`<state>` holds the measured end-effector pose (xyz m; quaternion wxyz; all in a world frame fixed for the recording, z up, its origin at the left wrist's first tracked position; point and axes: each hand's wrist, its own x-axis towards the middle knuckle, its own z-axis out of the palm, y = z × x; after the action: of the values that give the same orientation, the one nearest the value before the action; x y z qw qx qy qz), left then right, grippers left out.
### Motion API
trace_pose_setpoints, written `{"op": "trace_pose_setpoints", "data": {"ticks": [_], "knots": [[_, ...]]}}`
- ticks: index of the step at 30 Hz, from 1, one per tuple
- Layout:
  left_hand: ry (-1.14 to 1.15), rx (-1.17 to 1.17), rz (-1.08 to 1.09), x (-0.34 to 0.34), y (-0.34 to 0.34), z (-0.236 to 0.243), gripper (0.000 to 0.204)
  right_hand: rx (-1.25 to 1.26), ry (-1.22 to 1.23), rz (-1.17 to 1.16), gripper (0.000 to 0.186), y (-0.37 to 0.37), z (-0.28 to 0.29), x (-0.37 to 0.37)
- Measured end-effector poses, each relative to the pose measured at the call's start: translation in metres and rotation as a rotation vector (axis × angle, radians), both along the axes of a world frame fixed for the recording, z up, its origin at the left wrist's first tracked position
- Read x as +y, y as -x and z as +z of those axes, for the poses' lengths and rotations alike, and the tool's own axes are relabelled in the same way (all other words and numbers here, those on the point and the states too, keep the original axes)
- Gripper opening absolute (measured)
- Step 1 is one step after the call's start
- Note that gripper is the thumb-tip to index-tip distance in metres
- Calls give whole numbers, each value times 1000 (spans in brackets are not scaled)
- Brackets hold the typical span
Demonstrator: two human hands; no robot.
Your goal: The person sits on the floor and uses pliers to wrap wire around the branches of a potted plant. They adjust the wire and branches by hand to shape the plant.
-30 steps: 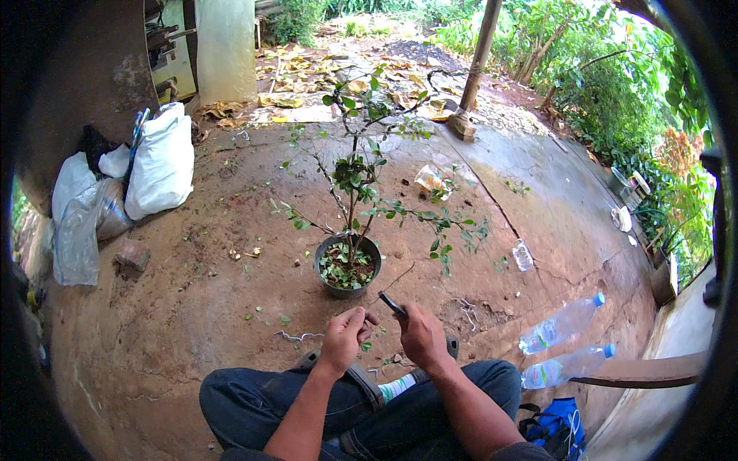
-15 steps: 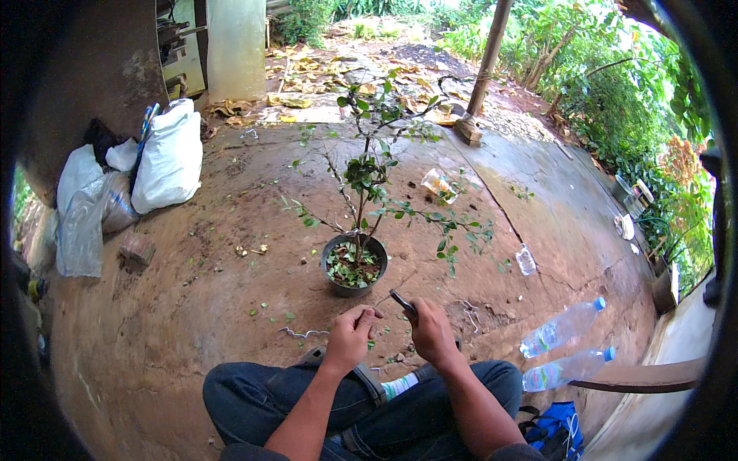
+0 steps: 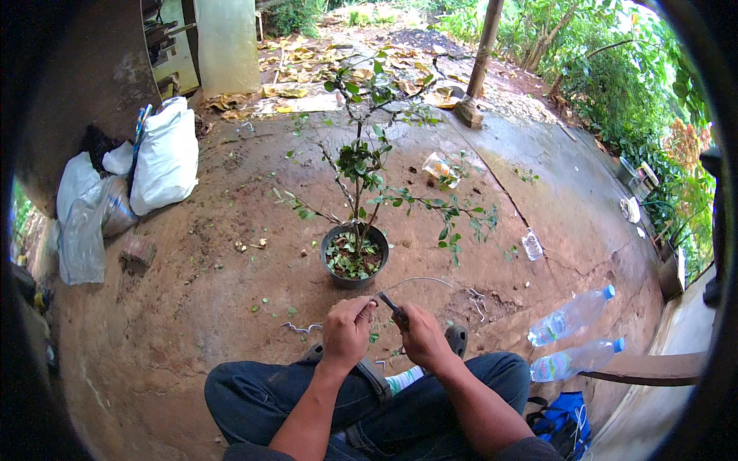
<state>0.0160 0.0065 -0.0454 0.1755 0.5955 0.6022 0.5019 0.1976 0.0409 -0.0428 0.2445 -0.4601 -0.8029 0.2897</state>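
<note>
My left hand is closed, pinching a thin grey wire that arcs out to the right in front of the pot. My right hand is wrapped round a dark hand tool, whose tip meets the wire beside my left fingertips. Just beyond both hands stands a small leafy tree with wire on its branches, in a black pot with leaves on the soil. My crossed legs are below.
White sacks and a brick piece lie left. Two plastic bottles, a blue bag and a crumpled plastic cup lie right of centre or farther right. A wooden post stands behind; short wire pieces lie nearby.
My hands have come closer together and slightly up, bringing the tool's tip to the left fingertips. The length of wire now arcs out clearly to the right above the right hand.
</note>
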Motion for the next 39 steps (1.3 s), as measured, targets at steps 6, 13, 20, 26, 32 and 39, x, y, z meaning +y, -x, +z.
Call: {"op": "trace_pose_setpoints", "data": {"ticks": [6, 13, 20, 26, 32, 39], "knots": [[-87, 147, 5, 0, 1, 3, 16, 7, 7, -17, 11, 2, 0, 0], [-59, 95, 46, -2, -2, 11, 18, -126, -42, -97, 13, 5, 2, -1], [246, -252, -90, -7, 11, 16, 32, -205, -242, -106, 17, 0, 10, 3], [322, -454, -195, -6, 13, 3, 29, -209, -246, -89, 14, -2, 11, 6], [201, -274, -124, -10, 3, 8, 22, -172, -145, -128, 16, 2, 3, 2], [106, -45, -31, -10, 1, 7, 19, -75, -42, -90, 19, 6, -4, -1]]}}
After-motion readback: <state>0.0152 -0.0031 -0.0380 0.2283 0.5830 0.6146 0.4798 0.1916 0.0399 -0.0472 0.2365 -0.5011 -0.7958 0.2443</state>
